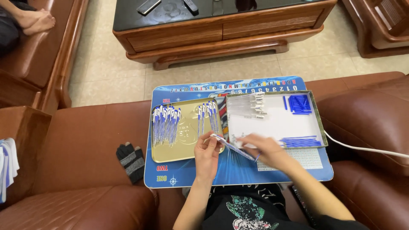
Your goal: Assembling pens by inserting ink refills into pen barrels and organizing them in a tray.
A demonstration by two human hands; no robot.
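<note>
While the left hand (207, 150) pinches one end of a slim clear-and-blue plastic pen (232, 147), its long axis slants down-right to the right hand (264, 147), whose fingers close on the far end; both hands hold it equally near. Beyond lie a gold metal tray (187, 154) of two finished-pen groups, too many to count, and a white shallow box (281, 123) holding clear barrels, blue caps and blue refills.

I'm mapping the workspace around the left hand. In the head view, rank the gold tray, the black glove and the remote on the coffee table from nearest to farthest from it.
1. Gold tray: right beside the left hand, on the blue board.
2. Black glove: farther to its left, on the sofa seat.
3. Remote: farthest, across the floor on the dark coffee table top.
</note>
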